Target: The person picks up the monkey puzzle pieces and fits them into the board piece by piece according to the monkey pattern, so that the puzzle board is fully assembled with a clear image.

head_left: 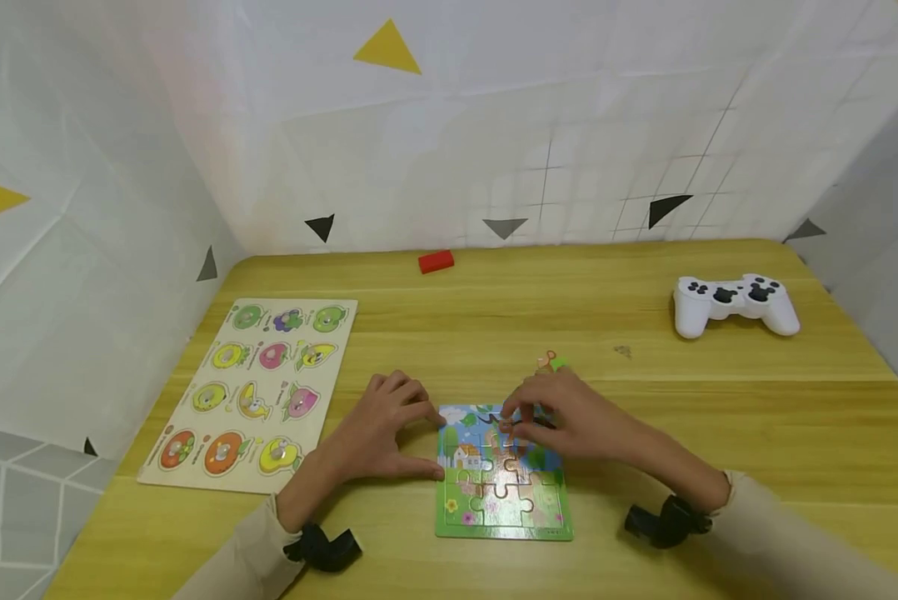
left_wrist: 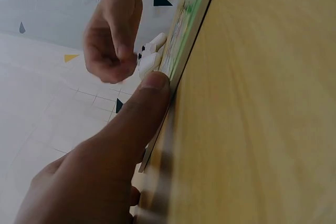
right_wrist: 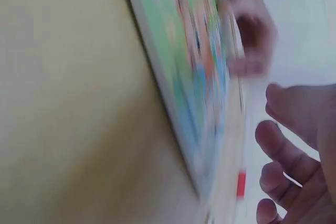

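A jigsaw puzzle [head_left: 504, 492] in a green-edged tray lies on the table, with a house, flowers and sky in its picture. At its left edge, my left hand [head_left: 377, 429] touches the board with the thumb and a fingertip, set apart from each other. In the left wrist view the thumb [left_wrist: 131, 114] lies straight against the board's edge. Over the puzzle's upper part hovers my right hand [head_left: 569, 417], covering its top right corner. The right wrist view shows its thumb [right_wrist: 294, 103] and fingers apart, nothing between them. A loose puzzle piece [head_left: 550, 361] lies just beyond that hand.
A wooden fruit peg board [head_left: 194, 408] lies on the left of the table [head_left: 389, 550]. Near the back edge is a small red block [head_left: 436, 262]. A white game controller [head_left: 734, 302] rests at the back right. Patterned cloth [head_left: 449, 142] hangs behind.
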Demonstrator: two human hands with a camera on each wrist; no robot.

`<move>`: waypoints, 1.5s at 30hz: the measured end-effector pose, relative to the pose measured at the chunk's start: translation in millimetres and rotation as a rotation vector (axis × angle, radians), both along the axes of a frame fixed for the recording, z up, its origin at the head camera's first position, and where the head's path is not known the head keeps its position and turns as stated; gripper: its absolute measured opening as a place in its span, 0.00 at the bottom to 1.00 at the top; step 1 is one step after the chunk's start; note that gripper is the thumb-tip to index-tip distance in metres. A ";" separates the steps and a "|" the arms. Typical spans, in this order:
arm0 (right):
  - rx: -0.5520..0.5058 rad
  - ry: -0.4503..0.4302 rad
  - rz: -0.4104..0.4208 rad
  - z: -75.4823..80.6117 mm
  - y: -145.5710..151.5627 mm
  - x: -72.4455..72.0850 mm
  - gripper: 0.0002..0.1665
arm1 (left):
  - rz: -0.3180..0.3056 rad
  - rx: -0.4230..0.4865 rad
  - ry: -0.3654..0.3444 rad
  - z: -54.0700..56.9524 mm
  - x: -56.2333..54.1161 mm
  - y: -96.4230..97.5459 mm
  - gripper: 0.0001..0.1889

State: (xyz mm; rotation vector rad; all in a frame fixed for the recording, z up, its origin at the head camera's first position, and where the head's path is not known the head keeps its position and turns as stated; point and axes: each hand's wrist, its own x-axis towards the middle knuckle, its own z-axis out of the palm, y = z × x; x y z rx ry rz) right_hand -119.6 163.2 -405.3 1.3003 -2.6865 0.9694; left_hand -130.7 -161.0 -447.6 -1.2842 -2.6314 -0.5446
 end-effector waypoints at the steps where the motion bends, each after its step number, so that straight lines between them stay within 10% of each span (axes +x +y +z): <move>1: -0.004 0.011 -0.037 -0.5 5.3 -6.7 0.12 | 0.001 -0.001 -0.002 -0.2 0.3 -0.2 0.30; 9: 0.155 0.026 -0.234 -12.0 42.6 -42.0 0.24 | -0.002 0.004 -0.012 -1.8 3.0 -0.3 0.30; 35: 0.210 -0.174 -0.111 1.9 47.9 -64.1 0.14 | -0.009 0.012 0.005 0.3 -0.8 0.2 0.30; 45: 0.219 -0.190 -0.151 1.4 49.6 -62.9 0.25 | -0.004 0.012 -0.006 0.9 0.2 -0.2 0.30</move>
